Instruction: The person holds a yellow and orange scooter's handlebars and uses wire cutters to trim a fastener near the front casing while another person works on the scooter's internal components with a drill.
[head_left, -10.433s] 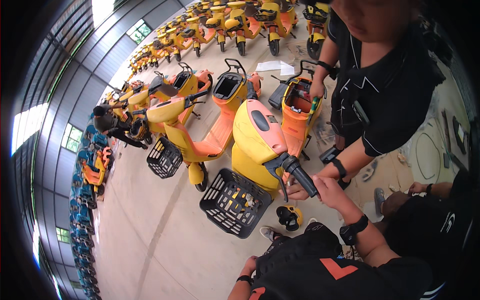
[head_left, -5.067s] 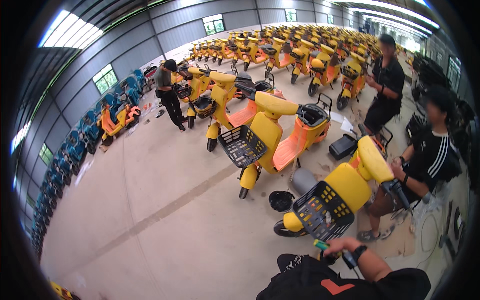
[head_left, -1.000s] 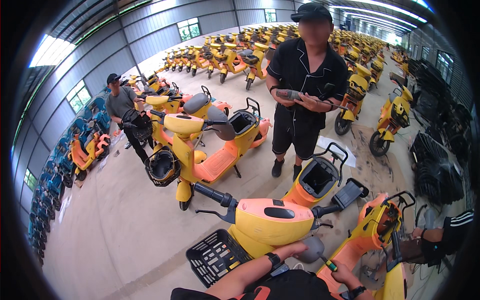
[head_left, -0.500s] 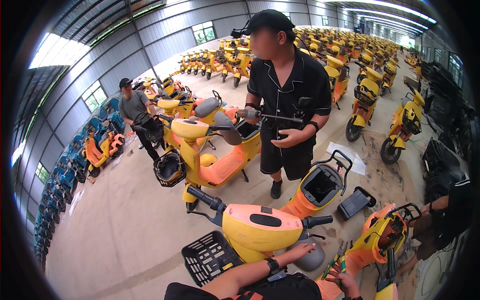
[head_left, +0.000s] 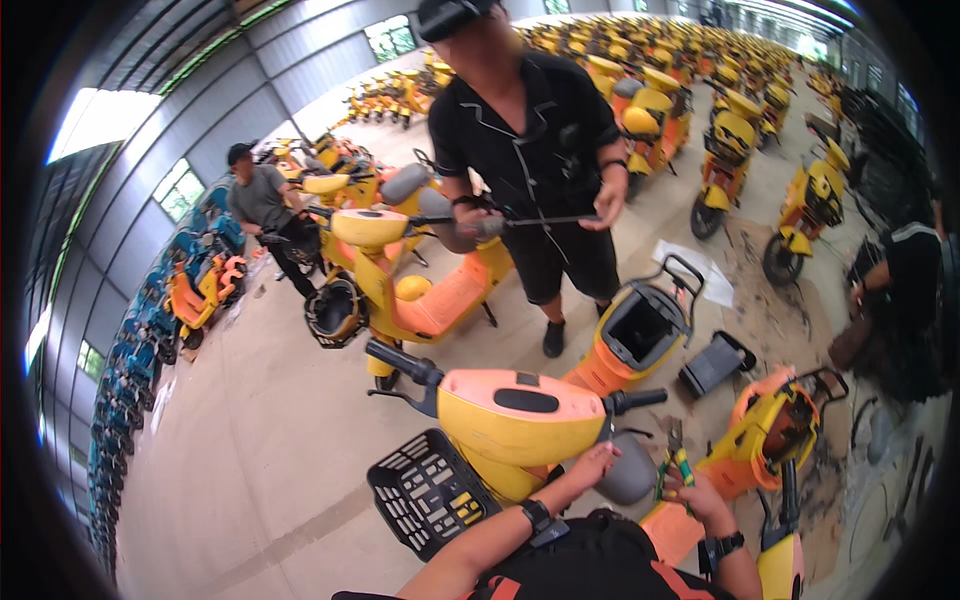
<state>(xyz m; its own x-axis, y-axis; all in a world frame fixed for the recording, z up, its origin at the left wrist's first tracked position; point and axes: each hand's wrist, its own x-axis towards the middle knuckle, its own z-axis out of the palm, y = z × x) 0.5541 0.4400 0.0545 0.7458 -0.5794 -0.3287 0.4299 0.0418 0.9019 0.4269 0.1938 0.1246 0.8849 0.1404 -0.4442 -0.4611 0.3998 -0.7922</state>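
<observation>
My right hand (head_left: 702, 497) is wrapped round the green and yellow handles of a pair of pliers (head_left: 682, 460), whose dark jaws point up and away from me. My left hand (head_left: 594, 466) hovers by the front panel of a yellow and pink scooter (head_left: 520, 435), just below its right handlebar. Its fingers are curled together; whether something small sits in them I cannot make out. Beside that hand is the scooter's grey seat (head_left: 628, 468), tipped up. A black basket (head_left: 425, 495) hangs at the scooter's front.
Facing me, a person in black (head_left: 530, 150) holds a power drill (head_left: 490, 227) with a long bit. Another person (head_left: 265, 210) stands by scooters at left; a third crouches at right. A dark box (head_left: 715, 365) and a partly stripped scooter (head_left: 765, 430) stand at right.
My right hand has lifted the pliers up. My left hand has risen slightly, fingers curling in. The person with the drill has lowered it and now touches its bit with the other hand.
</observation>
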